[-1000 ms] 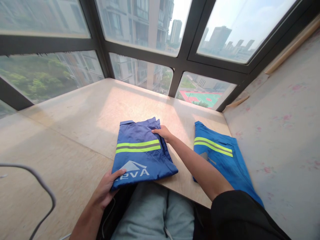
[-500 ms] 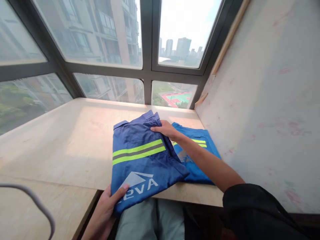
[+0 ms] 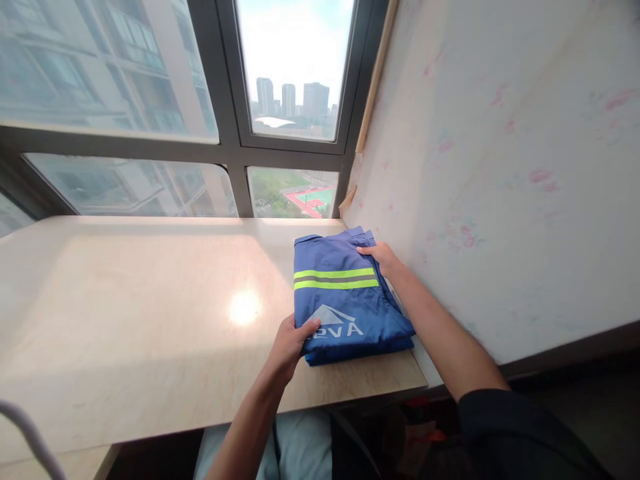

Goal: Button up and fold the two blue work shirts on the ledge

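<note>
A folded dark-blue work uniform (image 3: 345,260) with a yellow-green and grey reflective stripe and a pale printed logo is held between my two hands. My left hand (image 3: 290,340) grips its lower left corner, thumb on top by the logo and the other fingers mostly hidden beneath. At the upper right edge, my right hand (image 3: 383,257) pinches the folded cloth with the thumb on top. Directly under it lies a second, brighter blue folded uniform (image 3: 360,355), of which only the front edge shows. Whether the two touch all over is hidden.
Both garments are over the right end of a pale wooden ledge (image 3: 165,333), close to a flower-patterned wall (image 3: 475,200). Dark-framed windows (image 3: 233,147) stand behind. A grey cable (image 3: 30,433) curves at the lower left, and the ledge's front edge runs near my legs.
My hands have carried the dark-blue uniform rightward and over the brighter blue one, now mostly covered. The camera view has turned to the right.
</note>
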`<state>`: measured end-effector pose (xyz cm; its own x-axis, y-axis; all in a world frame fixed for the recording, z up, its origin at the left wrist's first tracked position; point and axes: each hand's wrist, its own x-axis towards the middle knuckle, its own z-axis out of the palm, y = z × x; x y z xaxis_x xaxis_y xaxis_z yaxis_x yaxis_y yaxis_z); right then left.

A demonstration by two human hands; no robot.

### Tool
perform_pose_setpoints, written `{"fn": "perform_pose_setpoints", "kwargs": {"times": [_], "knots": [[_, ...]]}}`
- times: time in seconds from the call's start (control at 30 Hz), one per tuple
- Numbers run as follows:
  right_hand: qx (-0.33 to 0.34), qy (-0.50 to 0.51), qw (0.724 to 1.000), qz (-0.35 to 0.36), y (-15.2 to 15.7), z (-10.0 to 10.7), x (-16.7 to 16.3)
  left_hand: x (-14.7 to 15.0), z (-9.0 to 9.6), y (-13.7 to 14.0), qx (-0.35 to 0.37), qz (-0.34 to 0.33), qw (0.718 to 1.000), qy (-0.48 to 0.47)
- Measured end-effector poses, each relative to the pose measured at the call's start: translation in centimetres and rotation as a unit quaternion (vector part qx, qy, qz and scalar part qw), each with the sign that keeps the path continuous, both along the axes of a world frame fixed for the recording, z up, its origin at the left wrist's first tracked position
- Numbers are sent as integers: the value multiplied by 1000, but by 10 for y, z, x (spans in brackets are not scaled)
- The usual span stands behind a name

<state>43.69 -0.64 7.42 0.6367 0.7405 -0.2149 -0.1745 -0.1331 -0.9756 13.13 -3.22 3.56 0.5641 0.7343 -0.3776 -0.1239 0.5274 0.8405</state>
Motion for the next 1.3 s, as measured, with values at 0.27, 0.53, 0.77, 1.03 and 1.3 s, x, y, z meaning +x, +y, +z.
{"fn": "perform_pose_setpoints", "kwargs": {"times": [0.27,0.53,0.77,1.03,1.3], "knots": [[-89,-8,995,-32,0,-71,10,6,-36,-11,-33,0,997,72],[-93,-42,993,-64,3,-96,20,-6,-50,-10,26,-25,992,124],[-6,-105,991,-87,11,-80,29,-4,-30,-17,113,-15,991,75],[-90,-287,946,-121,14,-93,21,-2,-23,-22,62,-65,971,220],[-48,-581,811,37,36,-84,-19,-7,-3,-9,478,1,780,404]]}}
